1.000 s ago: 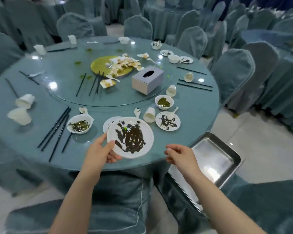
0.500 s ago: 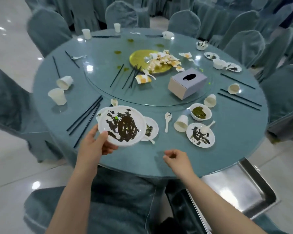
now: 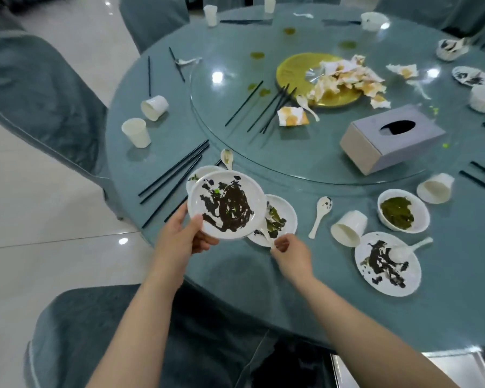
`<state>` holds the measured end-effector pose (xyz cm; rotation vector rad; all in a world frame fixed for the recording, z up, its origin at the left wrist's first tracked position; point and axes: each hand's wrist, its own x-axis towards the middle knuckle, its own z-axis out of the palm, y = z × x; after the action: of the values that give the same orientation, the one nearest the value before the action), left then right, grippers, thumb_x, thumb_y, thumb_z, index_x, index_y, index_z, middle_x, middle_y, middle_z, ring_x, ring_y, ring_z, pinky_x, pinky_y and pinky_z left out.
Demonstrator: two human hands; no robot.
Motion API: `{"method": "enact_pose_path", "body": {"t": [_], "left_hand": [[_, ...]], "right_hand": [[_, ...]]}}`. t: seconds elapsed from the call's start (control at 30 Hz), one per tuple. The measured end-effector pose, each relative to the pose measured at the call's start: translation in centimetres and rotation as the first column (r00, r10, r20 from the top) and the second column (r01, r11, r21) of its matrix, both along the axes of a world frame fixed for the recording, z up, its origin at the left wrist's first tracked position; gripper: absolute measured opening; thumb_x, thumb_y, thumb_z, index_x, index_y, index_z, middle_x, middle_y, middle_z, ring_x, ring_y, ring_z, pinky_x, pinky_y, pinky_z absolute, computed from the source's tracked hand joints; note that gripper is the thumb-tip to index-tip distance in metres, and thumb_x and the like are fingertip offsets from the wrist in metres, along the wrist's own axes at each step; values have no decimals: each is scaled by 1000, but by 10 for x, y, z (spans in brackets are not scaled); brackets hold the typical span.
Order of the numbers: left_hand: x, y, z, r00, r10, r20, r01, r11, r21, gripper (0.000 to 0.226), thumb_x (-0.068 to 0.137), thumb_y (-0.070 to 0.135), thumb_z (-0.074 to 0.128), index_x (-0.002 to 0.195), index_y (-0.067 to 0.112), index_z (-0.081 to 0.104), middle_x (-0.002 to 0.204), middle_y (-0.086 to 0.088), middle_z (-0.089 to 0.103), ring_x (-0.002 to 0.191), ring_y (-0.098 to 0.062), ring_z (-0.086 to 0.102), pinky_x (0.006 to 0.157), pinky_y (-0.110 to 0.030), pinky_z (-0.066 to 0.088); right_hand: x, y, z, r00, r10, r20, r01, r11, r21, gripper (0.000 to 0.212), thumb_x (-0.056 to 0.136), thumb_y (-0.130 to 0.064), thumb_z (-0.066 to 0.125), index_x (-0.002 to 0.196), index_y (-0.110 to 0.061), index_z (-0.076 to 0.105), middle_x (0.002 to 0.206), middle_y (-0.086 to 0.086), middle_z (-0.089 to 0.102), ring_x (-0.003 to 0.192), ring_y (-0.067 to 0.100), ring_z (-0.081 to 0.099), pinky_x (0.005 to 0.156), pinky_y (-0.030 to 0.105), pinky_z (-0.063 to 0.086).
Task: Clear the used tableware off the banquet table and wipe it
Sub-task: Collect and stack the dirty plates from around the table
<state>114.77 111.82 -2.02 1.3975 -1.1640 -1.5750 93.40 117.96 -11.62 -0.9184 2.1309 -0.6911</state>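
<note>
Barely begun, by the look of it: the clearing had reached only the near-left edge of the table (image 3: 235,278). The left hand (image 3: 179,239) gripped a white plate (image 3: 226,204) smeared with dark sauce, thumb on its near rim, and held it raised above two other dishes. One of these, a second dirty plate (image 3: 280,217), lay just to the right of it and partly under it; only the rim of the other, a small dish (image 3: 198,176), showed on the far-left side. The right hand (image 3: 290,254) was curled at the near edge of that second plate, its fingertips pinching the handle of a white spoon (image 3: 266,235) lying on it.

Nearly everything else remained. Near right sat another sauce-smeared plate (image 3: 387,264) with a spoon, a bowl (image 3: 403,210) of green residue, a tipped paper cup (image 3: 349,228) and a loose spoon (image 3: 321,212). Further left lay black chopsticks (image 3: 174,175) and two more cups (image 3: 136,132). The glass turntable (image 3: 235,152) carried a yellow platter (image 3: 291,71) heaped with crumpled napkins (image 3: 345,79), more chopsticks and a tissue box (image 3: 389,138). More crockery lined the far and right rims.

Green spills dotted the glass, so wiping, I judged, had not started. A steel tray (image 3: 459,368) showed at the bottom right corner, below the table's rim.
</note>
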Motion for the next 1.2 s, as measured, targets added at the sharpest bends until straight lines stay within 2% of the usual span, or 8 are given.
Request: {"method": "enact_pose_path", "body": {"t": [0.2,0.3,0.47,0.6,0.8,0.97,1.07,1.2], "left_hand": [[-37,3,-25,1000,10,28,-11,999,51,33,99,19,47,109,50,54,69,-7,71,61,-15,65,52,-19,49],[-59,1,-37,1000,-4,24,2,997,74,37,99,17,47,110,51,54,69,-7,70,60,-15,65,53,-20,49],[-93,0,-59,997,-58,56,50,990,128,36,99,17,46,113,49,56,66,-4,70,57,-11,64,52,-18,48],[-108,1,-72,992,-49,118,27,983,180,36,99,17,46,101,52,55,64,-7,70,48,-7,58,46,-17,43],[-114,6,-86,935,-96,341,55,990,126,28,99,14,42,119,32,51,65,-10,68,43,-9,57,42,-19,45],[-115,8,-91,851,-162,499,110,985,134,32,97,20,43,128,28,43,72,-10,71,48,-15,64,50,-22,49],[-121,1,-93,887,-127,444,65,986,152,26,97,15,42,122,20,43,85,-15,70,43,-9,62,37,-15,42],[-125,-7,-97,908,-58,415,-28,980,197,22,95,11,45,115,16,39,92,-19,69,43,-11,63,40,-20,45]], "right_hand": [[-32,15,4,961,-101,257,121,991,-62,13,79,-7,67,84,-18,65,76,1,69,67,20,66,69,32,55],[-54,25,8,934,-216,284,264,954,-143,19,81,-3,62,87,-22,60,71,1,68,59,10,65,61,19,51],[-77,28,5,873,-349,342,420,893,-162,15,84,-2,60,88,-17,58,78,1,67,63,8,68,77,35,55],[-78,23,1,845,-365,390,442,888,-126,19,84,-4,64,84,-23,61,82,-6,68,73,11,70,83,35,55],[-91,23,2,909,-290,299,339,932,-127,14,86,-12,62,90,-26,62,86,-6,68,82,14,67,76,26,53],[-97,37,6,965,-202,169,223,968,-117,16,85,-12,60,93,-26,64,83,-28,55,77,-15,50,61,-4,35],[-101,50,8,980,-168,108,178,980,-87,16,86,-14,59,91,-28,64,82,-28,55,77,-13,51,62,3,37],[-114,73,9,978,-203,48,207,974,-90,12,85,-13,61,85,-25,64,79,-19,62,75,-7,56,62,5,36]]}}
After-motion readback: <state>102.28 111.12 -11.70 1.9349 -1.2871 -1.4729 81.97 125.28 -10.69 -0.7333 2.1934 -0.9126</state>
